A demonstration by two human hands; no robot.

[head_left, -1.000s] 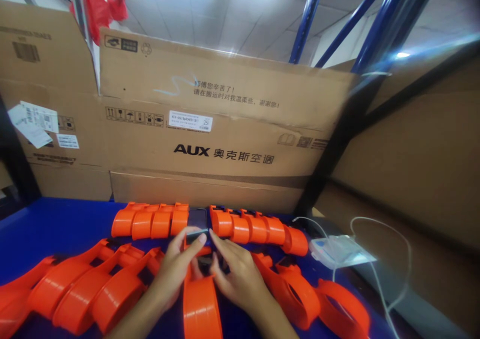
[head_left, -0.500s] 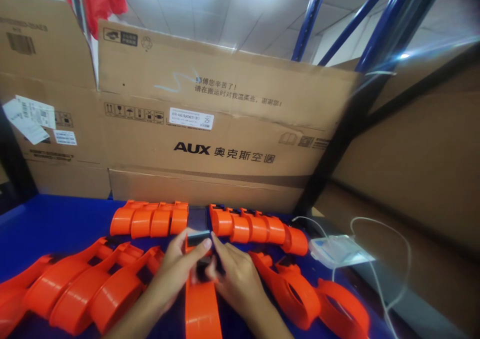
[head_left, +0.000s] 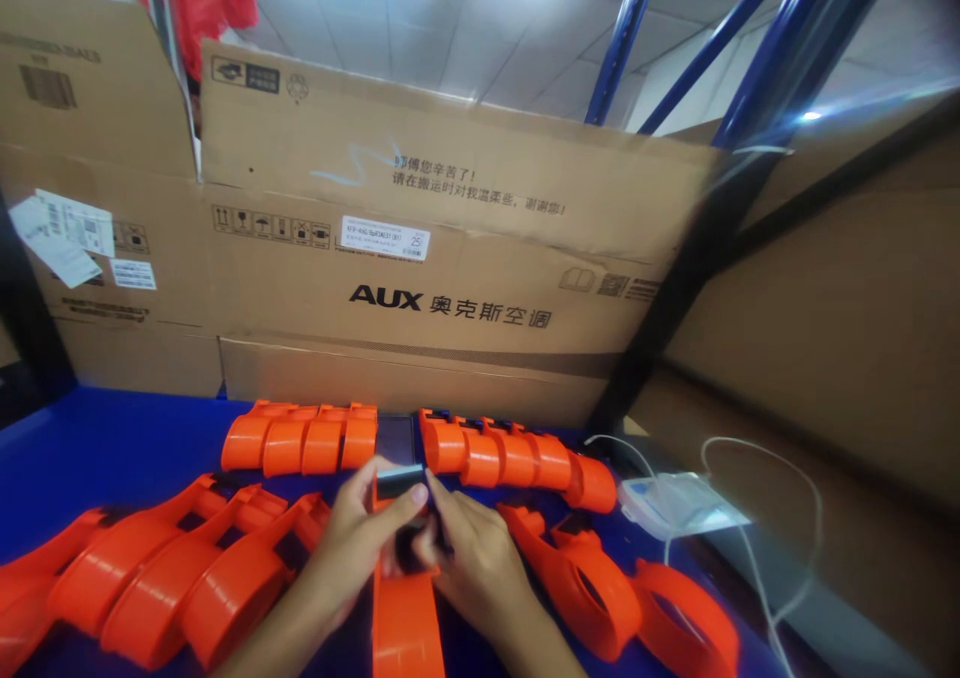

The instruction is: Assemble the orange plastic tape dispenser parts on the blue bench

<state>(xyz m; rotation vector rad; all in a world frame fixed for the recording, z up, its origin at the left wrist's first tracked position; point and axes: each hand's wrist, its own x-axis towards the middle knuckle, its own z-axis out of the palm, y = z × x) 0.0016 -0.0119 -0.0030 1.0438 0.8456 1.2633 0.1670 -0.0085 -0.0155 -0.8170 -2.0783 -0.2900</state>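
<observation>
In the middle foreground, my left hand [head_left: 358, 530] is closed around the upper end of a glossy orange band [head_left: 407, 626], its thumb pressed over the front. A dark flat piece with a pale top edge [head_left: 400, 479] shows above that thumb. My right hand [head_left: 474, 548] is closed at the other side of the same end, fingers bent around a black part [head_left: 409, 550]. What the right fingertips grip is partly hidden and blurred. Below both hands the band hangs toward the bottom edge of the view.
Several looped orange bands [head_left: 150, 593] lie left on the blue surface [head_left: 45, 448], others [head_left: 600, 593] lie right. Two rows stand behind, with a dark flat object [head_left: 396, 438] between. A clear plastic case [head_left: 682, 504] with white cables sits right. Cardboard [head_left: 450, 358] walls the back.
My hands and the band keep almost the same place. The right fingers have shifted only slightly at the black part, and the whole view has moved a touch.
</observation>
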